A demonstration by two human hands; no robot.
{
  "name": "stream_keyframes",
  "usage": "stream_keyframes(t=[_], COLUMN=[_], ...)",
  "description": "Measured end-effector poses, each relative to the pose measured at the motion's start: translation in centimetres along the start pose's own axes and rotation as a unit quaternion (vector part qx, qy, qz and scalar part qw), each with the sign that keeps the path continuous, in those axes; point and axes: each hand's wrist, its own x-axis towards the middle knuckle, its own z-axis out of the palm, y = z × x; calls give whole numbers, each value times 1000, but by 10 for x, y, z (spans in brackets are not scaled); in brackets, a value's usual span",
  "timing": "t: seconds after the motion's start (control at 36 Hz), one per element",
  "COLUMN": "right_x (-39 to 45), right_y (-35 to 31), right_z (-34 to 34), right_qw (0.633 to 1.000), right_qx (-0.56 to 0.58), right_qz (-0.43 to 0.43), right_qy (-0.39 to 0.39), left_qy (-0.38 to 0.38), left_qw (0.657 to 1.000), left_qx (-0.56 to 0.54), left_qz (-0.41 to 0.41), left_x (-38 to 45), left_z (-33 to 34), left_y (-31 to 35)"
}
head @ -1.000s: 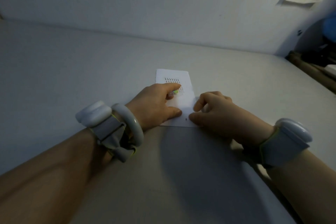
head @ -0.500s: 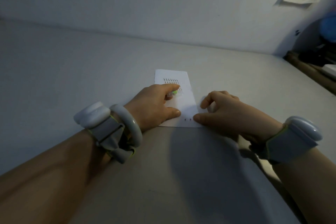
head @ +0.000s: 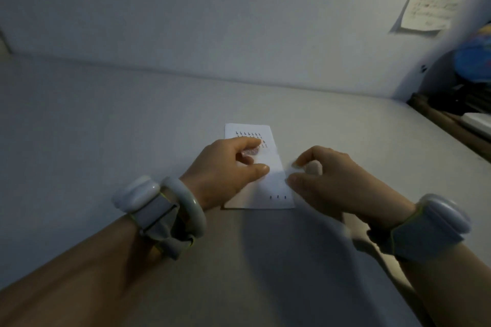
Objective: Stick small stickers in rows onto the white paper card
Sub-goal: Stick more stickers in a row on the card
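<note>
Lying flat on the table (head: 106, 141), the white card (head: 276, 188) runs lengthwise away from the person, with the right hand (head: 329, 180) at its right edge and nearer the three stickers (head: 277, 197) along its near end. That hand's fingers are curled, thumb and forefinger nearly closed, though blur hides whether a sticker sits between them. The left hand (head: 225, 170) rests on the card, its fingers curled over a small coloured sheet (head: 251, 152) just below the far rows.

A dim home desk corner, as far as we can judge.

We see a plain pale tabletop (head: 106, 127) set against a bare white wall (head: 212, 21), with a handwritten paper note (head: 425, 8) stuck up on the wall at the upper right. Past the table's right edge we make out cluttered dark shelving (head: 457, 103) and something blue (head: 475, 61), too blurred to name. The light is low and looks domestic rather than industrial.
</note>
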Motion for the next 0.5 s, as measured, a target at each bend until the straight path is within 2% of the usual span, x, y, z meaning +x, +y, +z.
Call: stream_keyframes(t=[0.11,0.19,0.31,0.5], right_x=[-3,-7,-7,-5], right_y=[-7,-12,-16,-16], right_z=[0,4,10,15], right_qw=[983,958,946,945], right_qx=[15,38,30,30], right_qz=[-109,-190,-230,-237], right_qy=[146,213,226,224], left_qy=[42,49,29,9], left_qw=[998,995,991,984], left_qx=[-42,-87,-129,-171], left_qz=[21,15,29,55], left_x=[1,1,-1,-5], left_z=[-1,1,3,9], left_y=[5,8,9,14])
